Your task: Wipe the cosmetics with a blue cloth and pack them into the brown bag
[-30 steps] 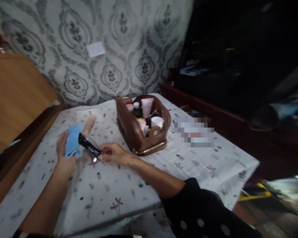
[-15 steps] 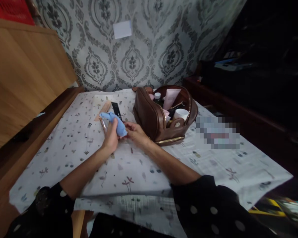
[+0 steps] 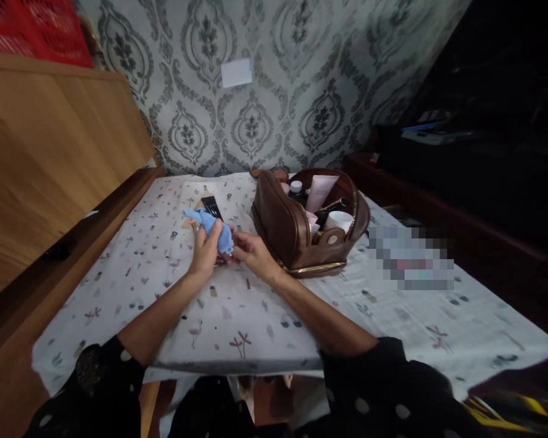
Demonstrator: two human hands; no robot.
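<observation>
The left hand (image 3: 204,248) has its fingers wrapped around a blue cloth (image 3: 225,238), thumb on top. The right hand (image 3: 257,257) has its fingertips bent in at the cloth's lower end; whether they grip anything, I cannot tell. Just beyond the cloth is a black tube (image 3: 212,207). To the right, an unzipped bag (image 3: 281,225) holds a pink tube (image 3: 322,191) and a white jar (image 3: 339,219).

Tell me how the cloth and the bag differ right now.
The cloth is light blue; the bag is brown. The cloth is bunched in the left hand; the bag stands open on the tablecloth. The cloth looks much smaller than the bag. Both look plain, without print.
</observation>
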